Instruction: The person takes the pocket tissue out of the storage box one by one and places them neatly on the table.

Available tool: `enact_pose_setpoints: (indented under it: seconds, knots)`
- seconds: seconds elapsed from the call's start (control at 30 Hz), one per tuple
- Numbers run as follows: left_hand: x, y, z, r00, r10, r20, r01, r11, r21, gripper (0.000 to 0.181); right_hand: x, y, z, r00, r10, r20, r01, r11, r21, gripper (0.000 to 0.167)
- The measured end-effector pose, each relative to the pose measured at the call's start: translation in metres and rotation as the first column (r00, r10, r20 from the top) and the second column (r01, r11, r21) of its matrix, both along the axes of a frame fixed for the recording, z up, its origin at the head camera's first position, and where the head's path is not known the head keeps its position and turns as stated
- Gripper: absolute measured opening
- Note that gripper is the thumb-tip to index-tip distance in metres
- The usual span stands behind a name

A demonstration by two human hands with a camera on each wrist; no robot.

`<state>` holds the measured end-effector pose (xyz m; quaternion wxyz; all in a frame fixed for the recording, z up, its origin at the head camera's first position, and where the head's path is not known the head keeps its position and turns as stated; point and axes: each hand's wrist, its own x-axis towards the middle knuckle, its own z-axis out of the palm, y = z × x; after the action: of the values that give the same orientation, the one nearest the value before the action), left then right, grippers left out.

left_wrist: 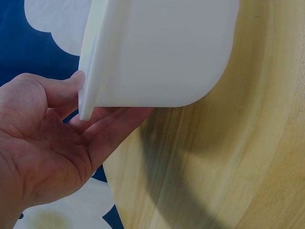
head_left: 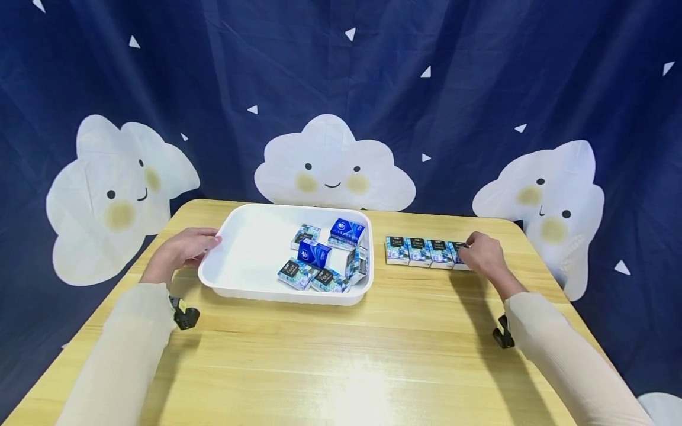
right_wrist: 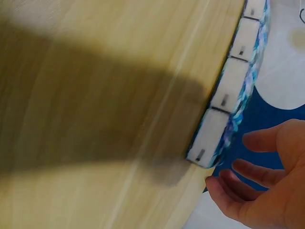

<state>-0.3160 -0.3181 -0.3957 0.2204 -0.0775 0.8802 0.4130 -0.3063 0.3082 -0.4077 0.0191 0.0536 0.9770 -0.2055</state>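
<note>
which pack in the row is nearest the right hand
The end pack, farthest from the tray. The right hand partly covers it in the head view; the other three packs lie between it and the tray.

Tray point(head_left: 285, 295) left of four packs point(head_left: 420, 253)
On the table point(head_left: 319, 349), curtain point(head_left: 298, 65) behind; other packs point(head_left: 314, 253) in the tray's right half.

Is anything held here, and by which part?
The left hand holds the white plastic tray by its left-end rim, thumb on the edge, fingers beneath. The right hand holds nothing, beside the rightmost blue-patterned pack.
</note>
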Motion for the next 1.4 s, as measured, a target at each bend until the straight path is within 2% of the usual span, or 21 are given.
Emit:
enact_pose_setpoints:
  seconds: [0.2, 0.5, 0.8, 1.1, 1.4]
  knots:
    - [-0.001, 0.001, 0.001, 1.0, 0.012, 0.02, -0.012, 1.0, -0.004, 0.061, -0.005, -0.016, 0.009, 0.998, 0.025, -0.055, -0.025, 1.0, -0.011, 0.05]
    - [-0.004, 0.0, -0.001, 1.0, 0.013, 0.022, -0.013, 1.0, 0.0, 0.06, -0.008, -0.063, 0.024, 0.986, 0.102, -0.129, -0.101, 0.995, 0.015, 0.048]
    - [-0.005, 0.001, -0.001, 1.0, 0.003, 0.014, -0.003, 1.0, -0.002, 0.06, -0.006, -0.11, 0.035, 0.976, 0.192, -0.1, -0.19, 0.981, 0.026, 0.047]
    - [-0.006, 0.001, -0.003, 1.0, 0.011, 0.016, -0.011, 1.0, -0.013, 0.06, -0.005, -0.147, 0.04, 0.967, 0.23, -0.108, -0.225, 0.973, 0.059, 0.046]
    - [-0.006, 0.0, -0.005, 1.0, 0.015, 0.019, -0.014, 1.0, -0.017, 0.061, 0.002, -0.178, 0.044, 0.947, 0.296, -0.123, -0.287, 0.954, 0.085, 0.042]
